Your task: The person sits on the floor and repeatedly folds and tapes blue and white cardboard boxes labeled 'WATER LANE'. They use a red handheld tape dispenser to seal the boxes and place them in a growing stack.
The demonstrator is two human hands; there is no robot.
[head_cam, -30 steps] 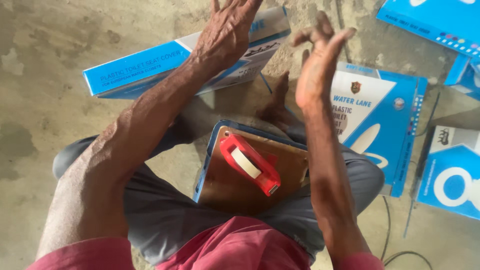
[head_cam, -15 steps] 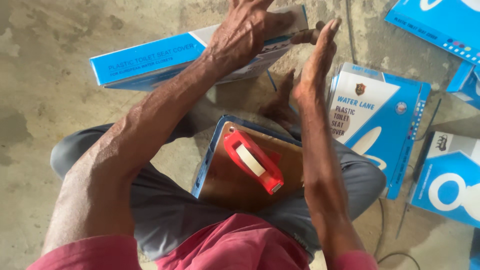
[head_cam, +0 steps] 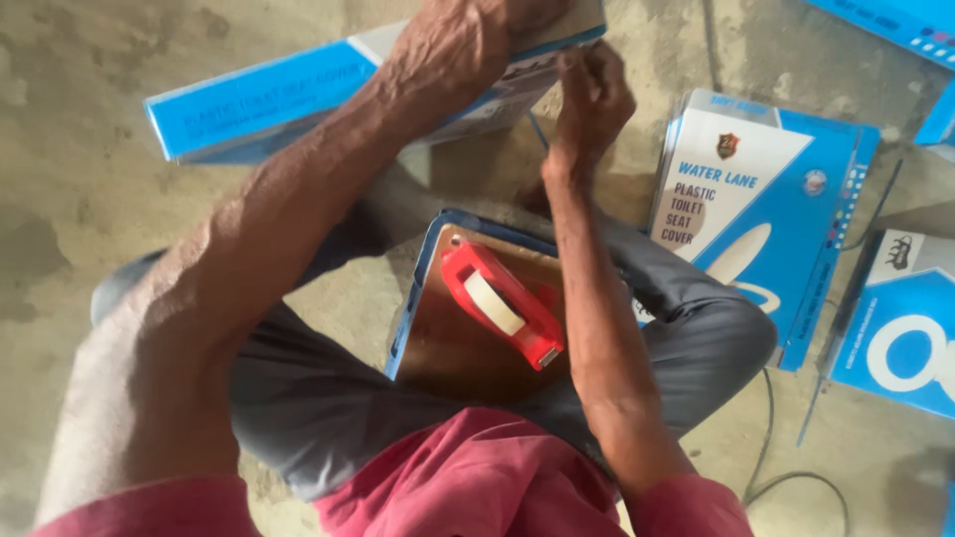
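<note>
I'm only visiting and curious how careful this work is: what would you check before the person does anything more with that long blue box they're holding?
1. Left hand gripping the long blue box: ok, it lies over the top edge.
2. Right hand at the box's near end: ok, fingers pinched there; what they pinch, cannot tell.
3. Box end flap shut: cannot tell, the hands hide it.
4. Red tape dispenser within reach: ok, it lies on the brown board on the lap.
5. Board lying steady: cannot tell.
6. Other blue boxes out of the way: ok, they lie apart on the floor to the right.
</note>
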